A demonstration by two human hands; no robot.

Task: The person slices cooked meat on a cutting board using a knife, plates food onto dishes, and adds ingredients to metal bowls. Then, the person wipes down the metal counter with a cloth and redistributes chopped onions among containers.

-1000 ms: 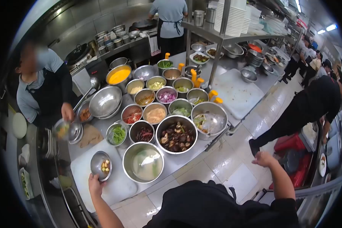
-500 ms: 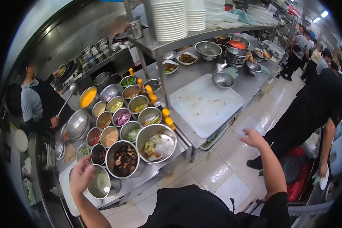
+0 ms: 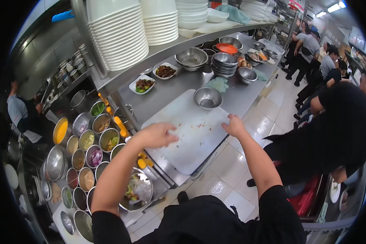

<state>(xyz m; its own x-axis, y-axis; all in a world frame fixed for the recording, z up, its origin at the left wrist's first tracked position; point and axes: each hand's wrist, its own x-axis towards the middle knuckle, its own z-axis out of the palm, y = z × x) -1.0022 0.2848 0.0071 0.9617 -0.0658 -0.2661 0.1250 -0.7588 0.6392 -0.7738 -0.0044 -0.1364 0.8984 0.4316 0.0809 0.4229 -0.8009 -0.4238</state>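
Note:
My left hand hangs above the left part of a white cutting board, fingers loosely spread and holding nothing. Over the board's right edge is my right hand, open too, with its fingers a little bent. Small brown food scraps lie scattered on the board. Nearest to my right hand, a steel mixing bowl sits at the board's far end, beside a green cloth. Two white dishes stand behind the board: one with brown and green food, the other with dark brown pieces.
Steel pots of ingredients crowd the left counter, with yellow-capped bottles along its edge. White bowls are stacked on the shelf overhead. A person in black bends close by on my right; another person stands far left.
The view has turned to the right. My left hand has swung from over the ingredient pots to above the cutting board, and my right hand has come to the board's right edge.

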